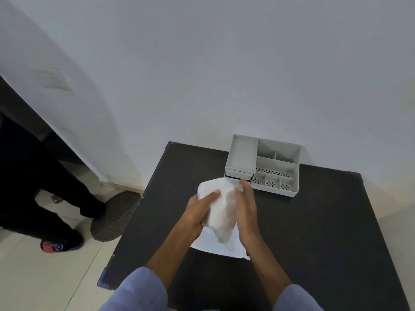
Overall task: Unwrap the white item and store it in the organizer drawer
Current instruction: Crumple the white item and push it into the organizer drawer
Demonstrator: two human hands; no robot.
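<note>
White wrapped bundle (221, 205) sits clasped between left hand (198, 209) and right hand (246, 205), lifted just before the grey organizer (263, 164), likely freeing its wrapping before the drawer (238, 175)

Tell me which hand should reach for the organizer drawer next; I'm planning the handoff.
Right, probably. The right hand is nearer the organizer and its drawer; the left hand can keep the white item.

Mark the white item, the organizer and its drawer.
white item (221, 205), head view: middle of the wrapped bundle.
organizer (292, 191), head view: front wall.
drawer (238, 176), head view: front edge, above the bundle.
</note>
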